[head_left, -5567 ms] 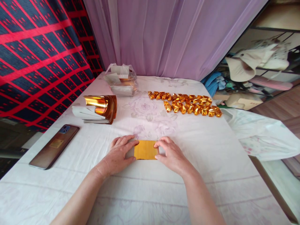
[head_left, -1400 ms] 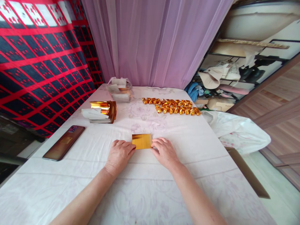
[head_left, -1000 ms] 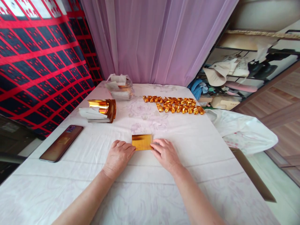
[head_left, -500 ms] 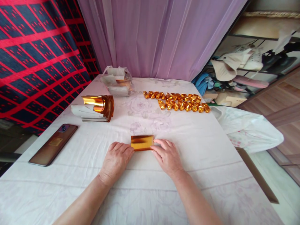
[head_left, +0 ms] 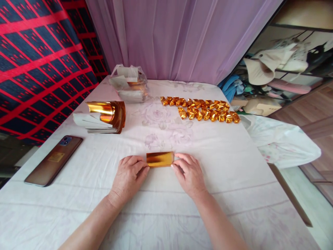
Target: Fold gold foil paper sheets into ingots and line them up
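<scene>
A folded strip of gold foil paper (head_left: 160,159) lies on the table between my hands, its shiny side up. My left hand (head_left: 131,173) pinches its near left corner between thumb and fingers. At the right end, my right hand (head_left: 189,172) has thumb and fingers closed on the near corner. Farther off to the left stands a curled stack of gold foil sheets (head_left: 119,116) with white backs. Two rows of folded gold foil pieces (head_left: 205,113) sit at the back right.
A phone (head_left: 56,159) lies face down at the left. Behind the foil stack is a clear plastic bag (head_left: 130,83) of sheets. The cloth-covered table (head_left: 161,222) meets a purple curtain (head_left: 166,38) at the back; a cluttered shelf (head_left: 275,69) stands right.
The foil strip looks narrower from front to back, its near edge folded over further. Both hands still hold its ends; the right one has shifted slightly right. The view has moved a little.
</scene>
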The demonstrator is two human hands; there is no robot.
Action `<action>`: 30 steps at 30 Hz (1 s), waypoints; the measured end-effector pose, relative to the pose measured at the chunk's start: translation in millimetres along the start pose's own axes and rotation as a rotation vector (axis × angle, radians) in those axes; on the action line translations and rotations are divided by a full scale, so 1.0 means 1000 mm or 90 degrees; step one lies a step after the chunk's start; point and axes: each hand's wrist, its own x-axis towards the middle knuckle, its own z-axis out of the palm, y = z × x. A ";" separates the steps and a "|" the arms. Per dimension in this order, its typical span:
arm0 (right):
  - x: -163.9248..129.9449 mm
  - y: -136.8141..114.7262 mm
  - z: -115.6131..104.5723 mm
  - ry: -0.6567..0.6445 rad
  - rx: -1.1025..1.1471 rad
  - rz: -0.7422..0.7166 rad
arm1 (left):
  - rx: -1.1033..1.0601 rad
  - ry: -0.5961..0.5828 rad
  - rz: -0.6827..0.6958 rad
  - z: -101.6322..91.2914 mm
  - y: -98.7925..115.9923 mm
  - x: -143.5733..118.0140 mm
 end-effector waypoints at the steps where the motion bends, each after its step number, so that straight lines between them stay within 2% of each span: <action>1: 0.000 -0.001 0.001 -0.002 -0.004 0.007 | -0.007 0.000 -0.006 0.000 0.001 0.000; 17: 0.001 -0.009 0.003 0.031 -0.033 0.080 | 0.031 -0.015 -0.097 0.002 0.013 0.005; 30: 0.003 -0.014 0.003 0.020 -0.059 0.107 | 0.077 -0.021 -0.101 0.001 0.019 0.009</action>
